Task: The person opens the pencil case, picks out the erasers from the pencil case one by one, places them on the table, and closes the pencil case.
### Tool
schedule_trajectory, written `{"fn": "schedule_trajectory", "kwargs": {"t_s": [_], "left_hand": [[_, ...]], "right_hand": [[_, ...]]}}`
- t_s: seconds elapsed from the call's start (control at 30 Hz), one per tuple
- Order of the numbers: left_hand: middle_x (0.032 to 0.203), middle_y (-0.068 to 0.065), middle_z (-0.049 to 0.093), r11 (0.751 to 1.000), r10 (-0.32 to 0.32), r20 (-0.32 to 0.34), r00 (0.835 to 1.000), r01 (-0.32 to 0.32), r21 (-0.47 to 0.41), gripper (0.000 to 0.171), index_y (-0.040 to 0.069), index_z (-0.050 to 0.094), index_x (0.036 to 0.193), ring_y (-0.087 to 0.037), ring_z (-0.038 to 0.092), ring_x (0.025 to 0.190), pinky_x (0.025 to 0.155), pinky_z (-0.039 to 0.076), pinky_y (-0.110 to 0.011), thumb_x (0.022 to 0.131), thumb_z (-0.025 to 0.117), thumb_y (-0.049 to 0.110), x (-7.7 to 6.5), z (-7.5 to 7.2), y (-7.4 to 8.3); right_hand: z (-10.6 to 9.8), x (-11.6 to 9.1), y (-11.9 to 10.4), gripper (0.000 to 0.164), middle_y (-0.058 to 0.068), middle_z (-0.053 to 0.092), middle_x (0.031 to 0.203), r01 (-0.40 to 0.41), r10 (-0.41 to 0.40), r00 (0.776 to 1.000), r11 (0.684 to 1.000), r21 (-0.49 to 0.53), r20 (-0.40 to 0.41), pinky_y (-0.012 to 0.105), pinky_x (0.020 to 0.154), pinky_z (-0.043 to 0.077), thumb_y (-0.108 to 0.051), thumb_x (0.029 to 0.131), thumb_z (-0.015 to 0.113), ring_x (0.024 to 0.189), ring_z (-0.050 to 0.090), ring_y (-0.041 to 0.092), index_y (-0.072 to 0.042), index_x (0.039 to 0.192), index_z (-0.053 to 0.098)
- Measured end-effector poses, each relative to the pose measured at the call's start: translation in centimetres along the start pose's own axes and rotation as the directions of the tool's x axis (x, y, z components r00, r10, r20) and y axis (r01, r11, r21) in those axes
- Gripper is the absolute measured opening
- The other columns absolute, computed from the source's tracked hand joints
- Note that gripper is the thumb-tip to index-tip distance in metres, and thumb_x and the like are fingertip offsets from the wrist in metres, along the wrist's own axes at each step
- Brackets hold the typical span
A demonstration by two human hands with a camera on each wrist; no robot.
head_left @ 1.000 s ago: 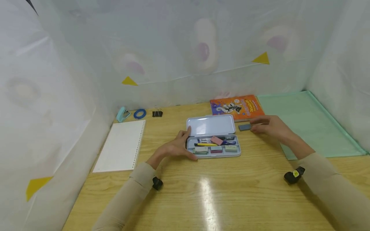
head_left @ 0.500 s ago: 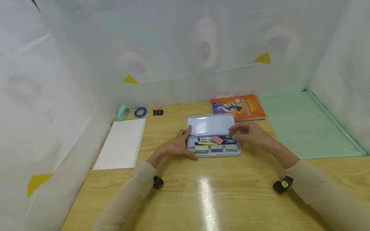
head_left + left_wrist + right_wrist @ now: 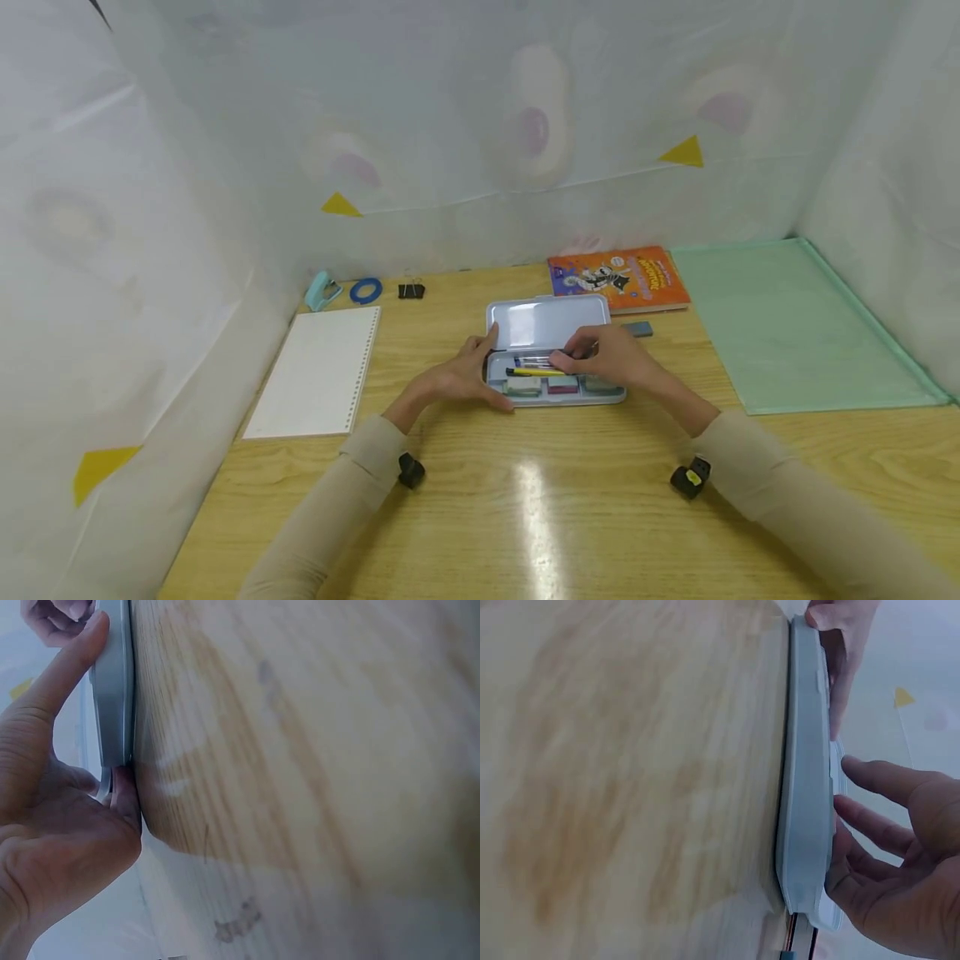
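Observation:
A light blue pencil case (image 3: 547,323) lies with its lid raised on the wooden table. My left hand (image 3: 457,379) grips its left end, thumb along the front edge and fingers near the hinge; the left wrist view shows the thumb on the case wall. Over the tray, my right hand (image 3: 611,357) reaches in with bent fingers, thumb and index apart in the right wrist view. Those fingers cover the spot of a pink eraser. A yellow pen (image 3: 538,372), other pens and several small erasers (image 3: 522,387) fill the tray. Right of the case is a grey-blue block (image 3: 638,329).
An orange book (image 3: 645,279) is behind the case, with a green mat (image 3: 817,333) to its right. At left lie a white notebook (image 3: 315,371), a teal stapler-like tool (image 3: 322,292), a blue ring (image 3: 366,291) and a black binder clip (image 3: 411,291).
My right hand has let go of the grey-blue block on the table and moved left over the case's tray, covering the pink eraser. The left hand has kept its hold.

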State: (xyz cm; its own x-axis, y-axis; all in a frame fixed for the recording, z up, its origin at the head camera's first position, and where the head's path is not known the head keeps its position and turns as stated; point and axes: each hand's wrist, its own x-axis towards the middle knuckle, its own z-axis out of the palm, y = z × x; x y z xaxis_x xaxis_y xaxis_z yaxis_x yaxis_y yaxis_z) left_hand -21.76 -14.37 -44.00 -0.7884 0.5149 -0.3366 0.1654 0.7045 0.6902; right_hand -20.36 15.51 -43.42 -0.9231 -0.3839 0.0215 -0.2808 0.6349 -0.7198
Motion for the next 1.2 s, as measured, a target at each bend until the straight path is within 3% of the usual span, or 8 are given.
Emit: {"fn": "schedule_trajectory", "kwargs": {"t_s": [0.2, 0.4, 0.57, 0.77, 1.0, 1.2], "left_hand": [[0.166, -0.015, 0.017, 1.000, 0.003, 0.001, 1.000, -0.003, 0.005, 0.140, 0.025, -0.011, 0.166, -0.029, 0.030, 0.146, 0.125, 0.024, -0.046, 0.076, 0.093, 0.046, 0.0, -0.1, 0.2], [0.166, -0.015, 0.017, 1.000, 0.003, 0.002, 1.000, -0.003, 0.002, 0.140, 0.025, -0.011, 0.167, -0.029, 0.030, 0.146, 0.125, 0.024, -0.045, 0.075, 0.093, 0.047, 0.0, 0.0, 0.2], [0.165, -0.015, 0.018, 1.000, 0.008, 0.007, 1.000, -0.008, 0.005, 0.140, 0.026, -0.011, 0.167, -0.029, 0.031, 0.145, 0.125, 0.024, -0.045, 0.075, 0.093, 0.049, 0.1, 0.0, 0.0], [0.165, -0.014, 0.018, 1.000, -0.006, 0.004, 1.000, 0.006, 0.016, 0.140, 0.027, -0.010, 0.167, -0.029, 0.031, 0.145, 0.125, 0.024, -0.046, 0.074, 0.092, 0.052, 0.1, -0.1, 0.0], [0.165, -0.014, 0.017, 1.000, -0.004, 0.008, 1.000, 0.004, 0.006, 0.140, 0.028, -0.010, 0.167, -0.029, 0.030, 0.146, 0.125, 0.024, -0.046, 0.074, 0.092, 0.051, 0.0, -0.2, -0.1], [0.165, -0.015, 0.017, 1.000, 0.003, 0.007, 1.000, -0.003, 0.002, 0.139, 0.028, -0.010, 0.167, -0.029, 0.031, 0.145, 0.125, 0.024, -0.046, 0.075, 0.092, 0.050, 0.0, -0.2, 0.0]], "right_hand": [[0.7, 0.2, -0.9, 0.026, 0.000, 0.069, 0.081, 0.014, -0.017, 0.999, 0.996, -0.084, -0.027, 0.034, 0.069, 0.048, -0.036, 0.098, 0.074, 0.075, 0.059, 0.017, -0.010, 0.094, 0.075], [0.7, 0.1, -1.4, 0.026, -0.001, 0.068, 0.079, -0.013, 0.010, 1.000, 0.992, -0.123, -0.025, 0.032, 0.064, 0.047, -0.037, 0.098, 0.073, 0.071, 0.058, 0.017, -0.011, 0.096, 0.076], [0.3, -0.1, -0.7, 0.019, 0.002, 0.066, 0.082, 0.008, -0.009, 0.999, 0.999, -0.038, -0.035, 0.034, 0.066, 0.048, -0.029, 0.096, 0.077, 0.076, 0.058, 0.020, -0.011, 0.097, 0.075], [-0.6, -0.5, 0.4, 0.012, 0.007, 0.073, 0.105, 0.035, -0.033, 0.999, 0.998, 0.053, -0.041, 0.041, 0.085, 0.055, -0.018, 0.098, 0.074, 0.096, 0.067, 0.024, -0.010, 0.107, 0.075], [-2.2, -1.4, 1.4, 0.026, 0.013, 0.072, 0.121, -0.023, 0.037, 0.996, 0.985, 0.173, -0.078, 0.033, 0.085, 0.056, -0.023, 0.099, 0.074, 0.104, 0.070, 0.028, -0.009, 0.120, 0.075], [-4.7, -2.0, 3.6, 0.037, 0.015, 0.069, 0.130, -0.095, 0.126, 0.980, 0.976, 0.198, -0.152, 0.025, 0.089, 0.051, -0.034, 0.101, 0.071, 0.115, 0.065, 0.029, -0.007, 0.127, 0.072]]}}
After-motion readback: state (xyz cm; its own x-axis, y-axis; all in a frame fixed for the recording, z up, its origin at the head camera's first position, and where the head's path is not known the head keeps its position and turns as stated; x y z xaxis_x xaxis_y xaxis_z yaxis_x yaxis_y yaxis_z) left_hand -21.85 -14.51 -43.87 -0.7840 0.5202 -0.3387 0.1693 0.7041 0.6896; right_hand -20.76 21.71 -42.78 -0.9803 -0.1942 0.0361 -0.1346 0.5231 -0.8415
